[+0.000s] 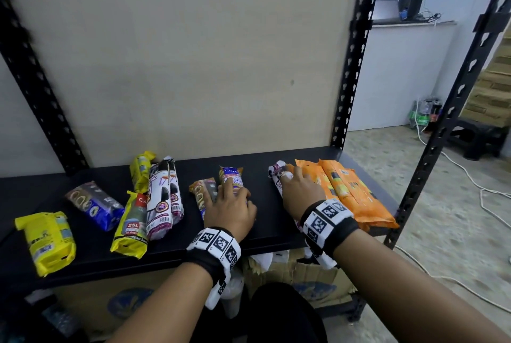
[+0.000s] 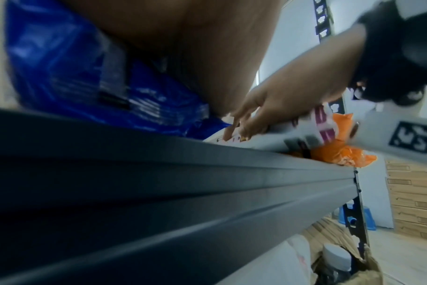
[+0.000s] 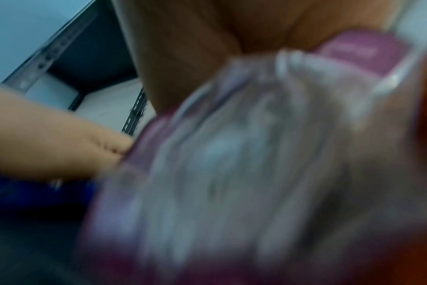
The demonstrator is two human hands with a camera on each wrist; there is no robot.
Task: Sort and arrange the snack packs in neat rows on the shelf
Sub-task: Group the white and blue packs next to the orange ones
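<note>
Nearest to me, my left hand (image 1: 231, 211) lies palm down on the black shelf (image 1: 265, 228), fingers spread over two packs lying side by side: a brown and blue pack (image 1: 199, 194) and a purple-labelled pack (image 1: 231, 176) just right of it. The fingers look fairly straight, pressing on them more than curling round; the left wrist view shows blue wrapper (image 2: 73, 77) right under my palm. My right hand (image 1: 300, 193) is further right, laid over a white and magenta pack (image 1: 278, 176), with its fingertips reaching onto the orange packs (image 1: 345, 190) that touch it on the right. The right wrist view is too blurred to show whether this grip closes round the white pack, so I cannot tell.

Left of my hands, near the front edge, a yellow pack (image 1: 48, 240) lies alone. A yellow and red pack marked 25L (image 1: 132, 225) sits just beside a pair of white and magenta packs (image 1: 166, 199). A dark blue pack (image 1: 95, 204) lies tilted between the front yellow one and these. Furthest back, another yellow pack (image 1: 141, 170) rests by the shelf's pale back panel (image 1: 193, 52).
</note>
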